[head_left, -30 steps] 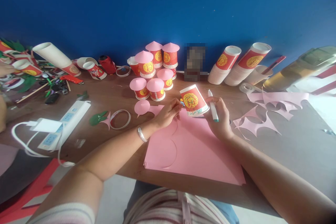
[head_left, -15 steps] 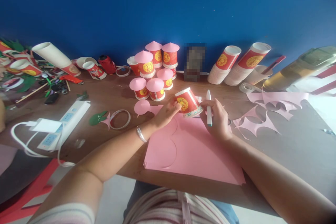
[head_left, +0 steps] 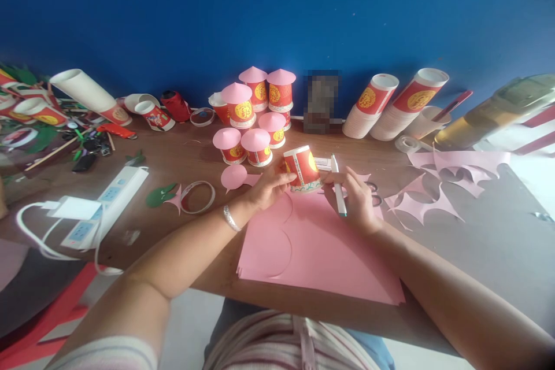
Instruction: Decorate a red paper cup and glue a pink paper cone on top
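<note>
A red paper cup (head_left: 303, 169), upside down with a green pattern round its lower rim, is gripped at its left side by my left hand (head_left: 271, 186). My right hand (head_left: 353, 199) holds a white marker (head_left: 338, 185) with a green end pointing down; its fingertips are close to the cup's right edge. Under both hands lies a stack of pink paper (head_left: 321, 248) with circles drawn at its left side. Behind the cup stand several red cups with pink cone tops (head_left: 255, 141).
A pink paper disc (head_left: 234, 177) and a tape roll (head_left: 198, 197) lie left of the paper. Scissors (head_left: 375, 193) and pink scraps (head_left: 425, 202) are at the right. Cup stacks (head_left: 407, 101) lean at the back. A power strip (head_left: 108, 205) lies at the left.
The cup has turned in my left hand, so its gold emblem has moved to the right and a white printed strip shows. It has shifted slightly left, as has my right hand with the marker.
</note>
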The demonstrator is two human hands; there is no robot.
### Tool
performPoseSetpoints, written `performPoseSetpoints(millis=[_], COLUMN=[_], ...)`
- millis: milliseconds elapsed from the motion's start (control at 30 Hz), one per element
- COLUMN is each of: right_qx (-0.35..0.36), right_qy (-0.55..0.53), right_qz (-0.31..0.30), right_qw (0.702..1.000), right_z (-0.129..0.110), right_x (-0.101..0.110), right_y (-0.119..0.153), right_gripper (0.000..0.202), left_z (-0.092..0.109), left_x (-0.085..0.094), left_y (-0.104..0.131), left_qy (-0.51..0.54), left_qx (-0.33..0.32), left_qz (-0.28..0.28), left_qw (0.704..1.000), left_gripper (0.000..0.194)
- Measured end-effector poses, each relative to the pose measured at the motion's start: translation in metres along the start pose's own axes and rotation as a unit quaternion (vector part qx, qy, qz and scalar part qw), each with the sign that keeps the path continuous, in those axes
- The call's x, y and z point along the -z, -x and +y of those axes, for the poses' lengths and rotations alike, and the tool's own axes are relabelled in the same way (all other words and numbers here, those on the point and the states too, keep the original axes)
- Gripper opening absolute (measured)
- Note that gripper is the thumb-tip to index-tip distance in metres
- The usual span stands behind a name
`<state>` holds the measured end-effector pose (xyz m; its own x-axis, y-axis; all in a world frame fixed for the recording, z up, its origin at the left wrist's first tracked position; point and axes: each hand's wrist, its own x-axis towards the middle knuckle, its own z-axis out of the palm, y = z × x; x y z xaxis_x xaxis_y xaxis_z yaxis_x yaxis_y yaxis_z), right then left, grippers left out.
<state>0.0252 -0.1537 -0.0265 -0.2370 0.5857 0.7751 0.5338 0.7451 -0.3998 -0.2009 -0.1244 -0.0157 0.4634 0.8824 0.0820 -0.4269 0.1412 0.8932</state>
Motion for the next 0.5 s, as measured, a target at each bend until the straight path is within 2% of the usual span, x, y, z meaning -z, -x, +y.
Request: performPoseSetpoints(millis=[233, 367, 500], right_qx=[0.051, 0.07, 0.076], right_qy=[0.037, 0.059, 0.059], right_qz=[-0.026, -0.048, -0.026], right_qw=[0.998, 0.995, 0.995], right_z=[0.001, 0.003, -0.001], right_x=[-0.001, -0.002, -0.004], right_y=[0.01, 0.016, 0.015], right_gripper=[0.029, 0.032, 0.032], left_z=[0.004, 0.003, 0.004], left_x=[-0.005, -0.006, -0.007], left_y=[0.003, 0.005, 0.004], left_qy=[0.0, 0.006, 0.005], left_qx=[0.015, 0.026, 0.036], left_qz=[-0.022, -0.016, -0.017], left_qw=[1.0, 1.0, 0.999], left_gripper=[0.047, 0.054, 0.054])
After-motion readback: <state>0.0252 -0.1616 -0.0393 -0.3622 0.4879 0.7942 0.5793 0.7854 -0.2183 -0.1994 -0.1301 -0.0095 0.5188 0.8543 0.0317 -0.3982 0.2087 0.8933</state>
